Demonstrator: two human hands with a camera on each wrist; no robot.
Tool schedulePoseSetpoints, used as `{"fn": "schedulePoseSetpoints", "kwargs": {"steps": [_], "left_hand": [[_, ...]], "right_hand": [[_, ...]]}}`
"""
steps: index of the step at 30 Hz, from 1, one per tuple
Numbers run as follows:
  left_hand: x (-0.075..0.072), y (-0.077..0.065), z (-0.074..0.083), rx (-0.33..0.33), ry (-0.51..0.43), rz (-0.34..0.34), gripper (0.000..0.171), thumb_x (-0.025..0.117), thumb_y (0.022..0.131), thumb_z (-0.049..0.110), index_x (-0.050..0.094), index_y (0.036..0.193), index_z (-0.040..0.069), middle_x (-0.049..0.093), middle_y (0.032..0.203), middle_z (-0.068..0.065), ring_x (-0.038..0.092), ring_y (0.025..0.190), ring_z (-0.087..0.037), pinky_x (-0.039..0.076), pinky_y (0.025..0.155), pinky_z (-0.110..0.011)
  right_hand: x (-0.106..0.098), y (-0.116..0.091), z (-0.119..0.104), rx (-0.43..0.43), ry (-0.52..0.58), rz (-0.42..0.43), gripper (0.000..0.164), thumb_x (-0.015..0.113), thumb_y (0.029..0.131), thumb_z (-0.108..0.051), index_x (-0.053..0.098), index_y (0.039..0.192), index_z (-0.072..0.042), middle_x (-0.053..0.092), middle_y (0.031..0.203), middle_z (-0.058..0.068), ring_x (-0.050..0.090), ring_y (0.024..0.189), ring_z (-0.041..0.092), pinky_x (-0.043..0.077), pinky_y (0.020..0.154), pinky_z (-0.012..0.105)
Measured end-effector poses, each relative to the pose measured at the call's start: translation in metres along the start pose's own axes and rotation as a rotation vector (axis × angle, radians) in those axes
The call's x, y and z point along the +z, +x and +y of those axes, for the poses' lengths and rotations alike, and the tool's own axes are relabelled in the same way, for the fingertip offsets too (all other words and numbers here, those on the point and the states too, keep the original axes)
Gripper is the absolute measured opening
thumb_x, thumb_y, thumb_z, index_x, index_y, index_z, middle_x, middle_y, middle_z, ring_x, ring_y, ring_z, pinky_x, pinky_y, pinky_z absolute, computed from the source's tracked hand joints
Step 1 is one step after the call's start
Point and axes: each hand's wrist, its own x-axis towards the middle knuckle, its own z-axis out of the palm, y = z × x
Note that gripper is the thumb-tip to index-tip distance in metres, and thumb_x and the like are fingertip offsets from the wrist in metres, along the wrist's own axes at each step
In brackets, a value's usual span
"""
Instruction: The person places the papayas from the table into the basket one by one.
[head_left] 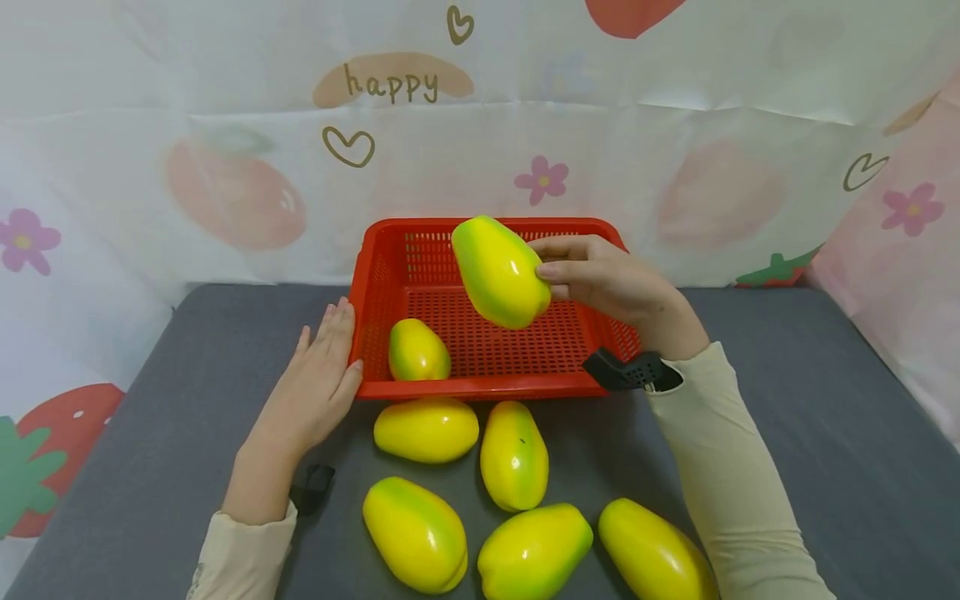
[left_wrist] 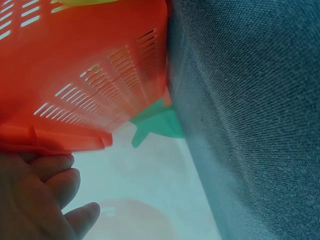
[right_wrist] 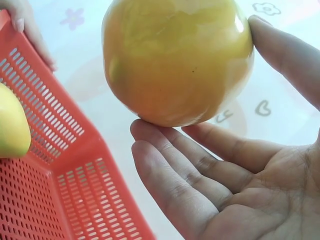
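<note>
A glossy yellow-green papaya [head_left: 498, 273] is held above a red plastic basket [head_left: 487, 388]. My right hand [head_left: 618, 283] grips its lower right end between thumb and fingers; the right wrist view shows the thumb [right_wrist: 285, 52] on one side and fingertips against the other. Along the basket's left side lies my left hand [head_left: 311, 387], its fingers extended and touching the rim. In the left wrist view, the fingers [left_wrist: 62, 185] rest by the basket edge. Another papaya [head_left: 418, 350] sits inside the basket's front left corner.
In front of the basket several more papayas lie on the grey cloth, among them one on its side [head_left: 426, 430] against the basket front and one at the right [head_left: 656, 550] near my right sleeve. A printed white curtain [head_left: 465, 167] hangs behind the basket.
</note>
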Motion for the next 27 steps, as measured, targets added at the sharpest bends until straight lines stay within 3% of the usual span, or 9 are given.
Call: {"fn": "schedulePoseSetpoints", "kwargs": {"steps": [10, 17, 27], "left_hand": [[-0.001, 0.001, 0.001, -0.009, 0.003, -0.002, 0.065, 0.036, 0.097, 0.022, 0.006, 0.150, -0.002, 0.008, 0.156, -0.018, 0.007, 0.143, -0.032, 0.006, 0.113, -0.053], [0.001, 0.001, -0.001, -0.009, 0.003, -0.004, 0.065, 0.036, 0.098, 0.022, 0.005, 0.150, -0.002, 0.005, 0.157, -0.016, 0.006, 0.143, -0.032, 0.005, 0.113, -0.053], [-0.002, 0.000, 0.001, -0.018, 0.001, -0.014, 0.066, 0.037, 0.098, 0.022, 0.004, 0.150, -0.001, 0.007, 0.156, -0.017, 0.006, 0.143, -0.032, 0.006, 0.113, -0.052]], "right_hand": [[-0.003, 0.018, 0.010, 0.048, 0.060, 0.004, 0.033, 0.067, 0.088, -0.022, 0.062, 0.116, -0.005, 0.065, 0.101, 0.009, 0.062, 0.085, 0.020, 0.053, 0.082, 0.029], [-0.008, 0.028, 0.020, 0.093, 0.095, 0.049, 0.037, 0.069, 0.086, -0.023, 0.062, 0.116, -0.002, 0.067, 0.103, 0.008, 0.065, 0.089, 0.020, 0.053, 0.085, 0.031], [-0.009, 0.041, 0.034, 0.172, 0.068, 0.062, 0.026, 0.055, 0.094, -0.010, 0.058, 0.117, 0.003, 0.066, 0.100, 0.009, 0.065, 0.088, 0.020, 0.052, 0.086, 0.033]]}}
